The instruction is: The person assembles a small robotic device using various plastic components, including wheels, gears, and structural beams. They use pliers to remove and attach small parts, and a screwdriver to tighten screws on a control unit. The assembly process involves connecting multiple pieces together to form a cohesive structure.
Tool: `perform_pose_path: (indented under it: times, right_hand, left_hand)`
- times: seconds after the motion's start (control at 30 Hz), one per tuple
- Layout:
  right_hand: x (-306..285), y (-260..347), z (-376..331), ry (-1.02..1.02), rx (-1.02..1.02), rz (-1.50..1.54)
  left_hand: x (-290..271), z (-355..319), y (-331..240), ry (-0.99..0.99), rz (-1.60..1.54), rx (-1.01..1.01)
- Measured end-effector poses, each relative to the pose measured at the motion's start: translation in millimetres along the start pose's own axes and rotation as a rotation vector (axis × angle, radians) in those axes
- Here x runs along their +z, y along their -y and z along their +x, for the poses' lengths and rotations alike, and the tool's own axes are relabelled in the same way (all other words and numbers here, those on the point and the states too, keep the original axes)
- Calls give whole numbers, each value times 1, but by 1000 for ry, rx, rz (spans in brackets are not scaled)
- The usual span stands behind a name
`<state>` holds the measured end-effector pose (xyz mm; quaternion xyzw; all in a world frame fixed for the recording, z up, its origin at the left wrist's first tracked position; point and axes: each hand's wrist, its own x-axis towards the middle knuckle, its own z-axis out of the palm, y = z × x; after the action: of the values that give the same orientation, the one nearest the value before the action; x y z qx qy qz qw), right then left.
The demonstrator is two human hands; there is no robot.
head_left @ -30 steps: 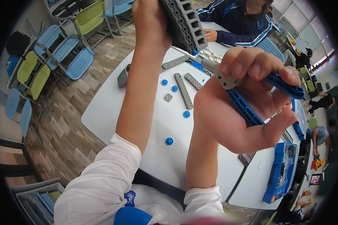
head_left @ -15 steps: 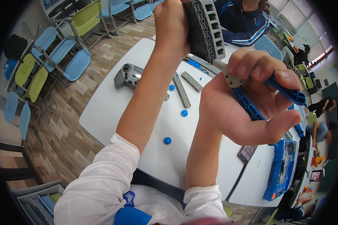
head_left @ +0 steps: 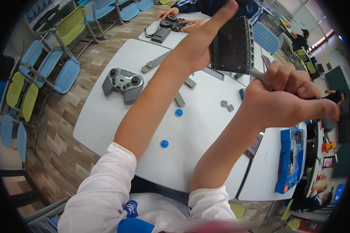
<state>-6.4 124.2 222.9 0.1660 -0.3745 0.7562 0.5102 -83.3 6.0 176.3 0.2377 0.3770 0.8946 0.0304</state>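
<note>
My left hand (head_left: 200,42) is raised over the table and grips a dark grey perforated block (head_left: 233,46) by its left side. My right hand (head_left: 287,97) is a closed fist around a tool. Only the tool's grey tip (head_left: 256,73) shows, and it meets the block's lower right corner. Below both arms, on the white table (head_left: 101,124), lie two blue round pieces (head_left: 164,143), a few grey perforated beams (head_left: 179,99) and two small grey pieces (head_left: 226,105).
A grey game controller (head_left: 122,83) sits at the table's left. A blue parts box (head_left: 289,159) lies on the adjoining table at right. Across the table another person's hands (head_left: 171,13) rest by black wheels. Blue and green chairs (head_left: 66,73) stand at left.
Both hands have come together higher in the view. The tool's blue handle, visible before, is now hidden in my right fist. The controller has come into full view.
</note>
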Motion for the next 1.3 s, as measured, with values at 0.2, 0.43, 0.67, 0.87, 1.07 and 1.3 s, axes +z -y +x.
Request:
perform_pose_path:
  times: [0.2, 0.43, 0.67, 0.87, 1.07, 1.3]
  right_hand:
    - [-33, -4, 31, -207, 202, 55]
    - [-52, -4, 44, -233, 266, 140]
    - [-48, 5, 41, -109, 253, 126]
    - [-32, 11, 31, -151, 241, 184]
    - [-38, 11, 29, -48, 208, 184]
    - [-113, 103, 84, -89, -85, 302]
  left_hand:
    - [9, -5, 32, -48, 44, -173]
    - [30, -14, 44, 2, -29, -310]
    - [36, -16, 35, 129, 171, -232]
    - [35, -16, 18, 154, 321, -114]
    - [25, -13, 20, 219, 321, -8]
    - [-41, -9, -27, -119, 382, -13]
